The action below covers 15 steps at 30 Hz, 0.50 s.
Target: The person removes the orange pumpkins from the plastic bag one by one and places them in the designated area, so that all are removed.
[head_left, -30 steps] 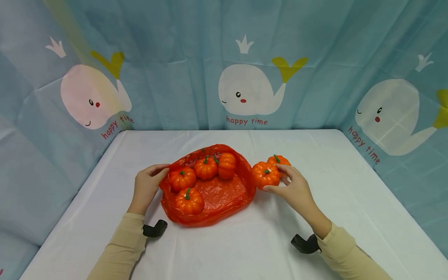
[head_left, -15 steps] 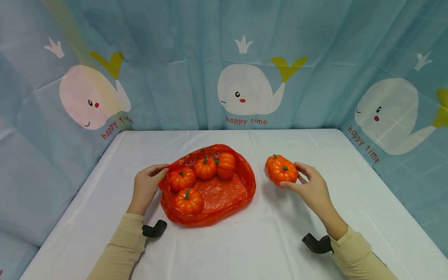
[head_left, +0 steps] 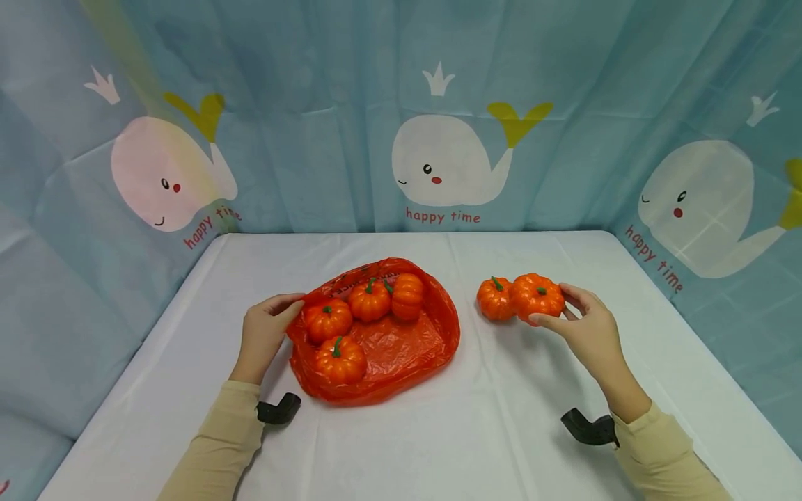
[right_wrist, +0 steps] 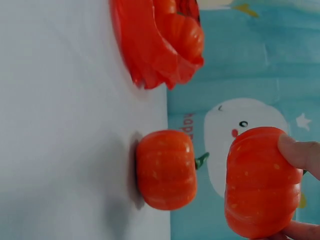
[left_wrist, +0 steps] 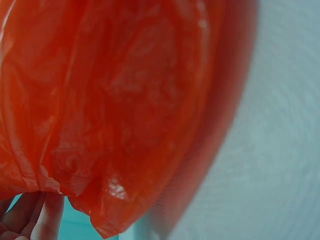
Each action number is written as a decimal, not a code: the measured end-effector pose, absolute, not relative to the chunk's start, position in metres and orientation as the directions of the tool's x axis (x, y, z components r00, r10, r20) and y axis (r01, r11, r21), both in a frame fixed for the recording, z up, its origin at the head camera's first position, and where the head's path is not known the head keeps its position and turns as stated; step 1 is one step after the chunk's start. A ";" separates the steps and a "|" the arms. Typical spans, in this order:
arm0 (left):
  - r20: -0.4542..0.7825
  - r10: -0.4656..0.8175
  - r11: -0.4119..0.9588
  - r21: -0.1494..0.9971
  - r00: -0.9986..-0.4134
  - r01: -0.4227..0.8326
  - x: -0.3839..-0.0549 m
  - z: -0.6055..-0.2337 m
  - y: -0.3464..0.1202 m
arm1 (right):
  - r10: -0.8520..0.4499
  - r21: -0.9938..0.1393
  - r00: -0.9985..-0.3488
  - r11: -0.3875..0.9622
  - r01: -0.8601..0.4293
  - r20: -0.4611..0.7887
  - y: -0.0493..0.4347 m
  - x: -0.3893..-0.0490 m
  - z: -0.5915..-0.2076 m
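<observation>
My left hand point(head_left: 268, 334) pinches the left rim of a red plastic bag point(head_left: 401, 348), which lies spread with its mouth upward. Several small orange pumpkins sit inside, among them a front one point(head_left: 341, 360) and one tipped on its side point(head_left: 407, 297). With thumb and fingers my right hand point(head_left: 589, 330) grips another pumpkin point(head_left: 537, 296), raised over the table in the right wrist view. Left of that one, a further pumpkin point(right_wrist: 166, 170) stands upright on the table. In the left wrist view, fingers point(left_wrist: 47, 217) show below the bag's edge point(left_wrist: 110, 200).
The white-covered table point(head_left: 413, 452) extends around the bag. A blue curtain point(head_left: 313, 139) with printed whales hangs behind and along both sides. Black curved pieces at the left wrist point(head_left: 278, 409) and right wrist point(head_left: 589, 426) stick out over the table.
My right hand has moved rightward with its pumpkin, from the bag's right edge to the right side of the standing pumpkin. The left hand and the bag have stayed in place.
</observation>
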<state>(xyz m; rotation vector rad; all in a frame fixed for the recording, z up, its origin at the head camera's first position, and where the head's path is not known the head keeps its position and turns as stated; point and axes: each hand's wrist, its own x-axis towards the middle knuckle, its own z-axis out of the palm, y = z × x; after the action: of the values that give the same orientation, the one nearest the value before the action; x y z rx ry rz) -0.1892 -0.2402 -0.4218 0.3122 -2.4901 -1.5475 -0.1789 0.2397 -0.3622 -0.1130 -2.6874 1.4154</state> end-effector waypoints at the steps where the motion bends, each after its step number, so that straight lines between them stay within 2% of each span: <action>1: 0.054 -0.278 0.434 0.898 -0.959 -0.075 -0.189 -0.422 -0.240 | 0.121 -0.823 -0.991 0.568 0.024 0.055 0.242 -0.180 -0.362; 15: 0.059 -0.279 0.430 0.900 -0.958 -0.070 -0.190 -0.422 -0.240 | 0.234 -0.822 -0.972 0.552 0.136 -0.004 0.263 -0.198 -0.372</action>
<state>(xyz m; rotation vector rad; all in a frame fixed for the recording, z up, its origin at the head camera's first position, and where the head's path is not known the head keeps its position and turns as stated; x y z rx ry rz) -0.1896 -0.2400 -0.4222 0.3069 -2.4824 -1.5479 -0.1975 0.2632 -0.3723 -0.3200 -2.6734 1.4021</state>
